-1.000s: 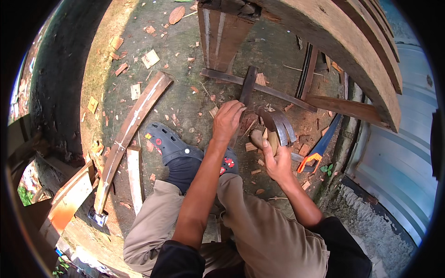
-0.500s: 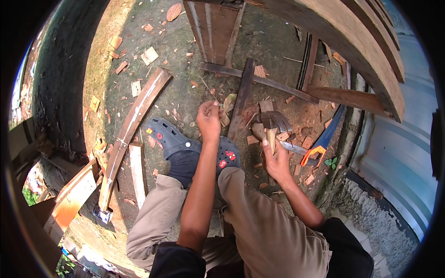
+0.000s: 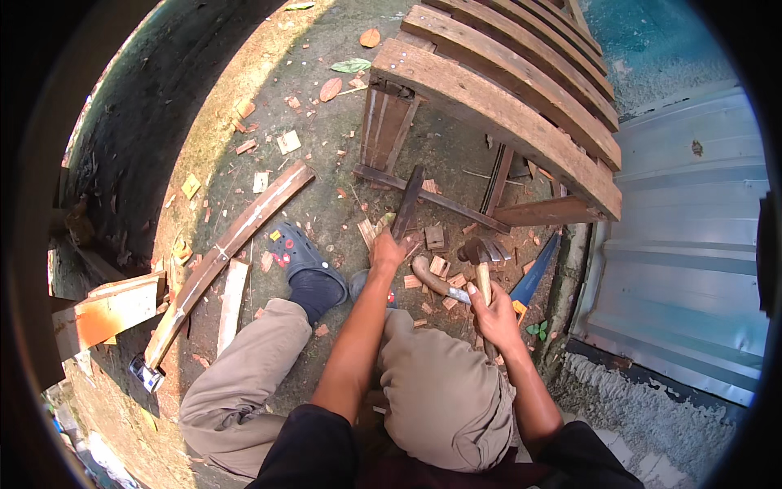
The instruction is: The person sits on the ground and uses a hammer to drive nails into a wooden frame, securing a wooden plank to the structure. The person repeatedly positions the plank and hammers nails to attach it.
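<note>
Head view: right hand [image 3: 494, 319] clamped on hammer [image 3: 482, 262]; left hand [image 3: 387, 253] gripping slat [image 3: 406, 204] beside hammer; risks struck fingers, flying chips.

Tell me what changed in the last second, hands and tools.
The left hand lifted off the ground scraps, rose briefly, and now grips the dark wooden strip leaning on the bench. The right hand kept its grip on the hammer, whose head has moved from among the scraps to just right of the strip. The saw, long plank and blue shoe stayed put.
</note>
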{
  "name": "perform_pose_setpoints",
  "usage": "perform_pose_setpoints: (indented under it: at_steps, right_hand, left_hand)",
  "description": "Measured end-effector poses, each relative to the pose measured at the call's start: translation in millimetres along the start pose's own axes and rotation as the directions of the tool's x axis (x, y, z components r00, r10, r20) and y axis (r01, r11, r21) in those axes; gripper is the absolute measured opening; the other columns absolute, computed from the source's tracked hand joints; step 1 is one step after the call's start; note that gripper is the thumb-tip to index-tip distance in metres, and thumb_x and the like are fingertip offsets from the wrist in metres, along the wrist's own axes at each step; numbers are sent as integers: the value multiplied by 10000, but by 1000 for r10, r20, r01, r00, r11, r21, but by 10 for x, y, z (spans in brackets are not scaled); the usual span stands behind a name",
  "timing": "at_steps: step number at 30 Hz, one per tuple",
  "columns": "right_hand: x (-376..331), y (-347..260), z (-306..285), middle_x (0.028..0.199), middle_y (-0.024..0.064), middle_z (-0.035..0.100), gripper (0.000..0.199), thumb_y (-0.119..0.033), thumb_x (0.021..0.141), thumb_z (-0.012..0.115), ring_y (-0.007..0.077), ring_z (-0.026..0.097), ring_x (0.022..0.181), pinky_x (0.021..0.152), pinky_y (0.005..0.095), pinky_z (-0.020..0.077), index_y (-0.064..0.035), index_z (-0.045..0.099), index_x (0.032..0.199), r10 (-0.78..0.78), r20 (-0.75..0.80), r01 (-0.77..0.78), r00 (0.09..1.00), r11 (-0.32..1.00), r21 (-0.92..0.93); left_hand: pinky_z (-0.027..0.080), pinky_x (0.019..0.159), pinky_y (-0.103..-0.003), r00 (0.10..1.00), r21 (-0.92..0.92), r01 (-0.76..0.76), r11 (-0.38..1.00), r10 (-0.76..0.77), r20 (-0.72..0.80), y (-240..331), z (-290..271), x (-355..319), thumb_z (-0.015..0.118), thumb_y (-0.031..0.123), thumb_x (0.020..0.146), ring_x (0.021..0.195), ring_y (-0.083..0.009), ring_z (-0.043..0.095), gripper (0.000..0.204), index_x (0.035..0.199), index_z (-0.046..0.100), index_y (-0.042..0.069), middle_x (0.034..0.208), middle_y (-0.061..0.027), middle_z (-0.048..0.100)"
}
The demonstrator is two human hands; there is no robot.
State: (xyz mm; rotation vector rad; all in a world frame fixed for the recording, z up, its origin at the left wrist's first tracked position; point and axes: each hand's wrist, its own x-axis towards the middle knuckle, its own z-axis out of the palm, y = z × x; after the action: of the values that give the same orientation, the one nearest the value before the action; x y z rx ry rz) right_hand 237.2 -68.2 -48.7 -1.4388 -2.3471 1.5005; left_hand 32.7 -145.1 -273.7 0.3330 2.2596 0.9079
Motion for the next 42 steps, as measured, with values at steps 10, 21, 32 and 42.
perform_pose_setpoints:
  at_steps: [10, 21, 32, 42]
  right_hand:
    - [-167, -1032, -1359, 669, -24, 512, 366, -356, 1001, 627, 64, 465, 530, 471, 273, 384, 8, 585, 1024, -43, 16, 45, 999, 996, -73]
    - [-877, -1808, -1441, 772, -8, 485, 230, -238, 1043, 554, 51, 427, 514, 426, 225, 346, -19, 552, 1111, -41, 569, -120, 821, 963, 243]
    - [-1290, -1579, -735, 837, 1, 514, 309, -231, 1049, 521, 45, 426, 542, 425, 217, 335, -28, 508, 1282, 90, 936, -318, 340, 948, 24]
    - [-1609, -2101, -784, 818, 0, 524, 214, -257, 1049, 522, 36, 448, 499, 356, 217, 338, -45, 519, 1076, 183, 973, -209, 140, 966, -152]
  left_hand:
    - [536, 880, -493, 986, 4, -165, 986, 165, -31, 30, 309, -312, 715, 290, 875, 1012, -440, 679, 478, 1210, 554, -11, 1013, -282, 699]
    - [478, 478, -303, 920, -889, 248, 384, 194, 340, -122, -1305, -1132, 386, 677, 994, 565, -163, 562, 638, 1086, 559, 70, 699, -42, 516]
    - [480, 419, -259, 807, -929, -185, 320, 589, 42, 573, -2301, -2494, 338, 694, 991, 485, -117, 524, 735, 1318, 478, 51, 813, -89, 592]
    - [435, 452, -220, 750, -741, -299, 601, 629, 207, 680, -2834, -3300, 449, 575, 1029, 509, -81, 536, 720, 1504, 416, 34, 769, -17, 593]
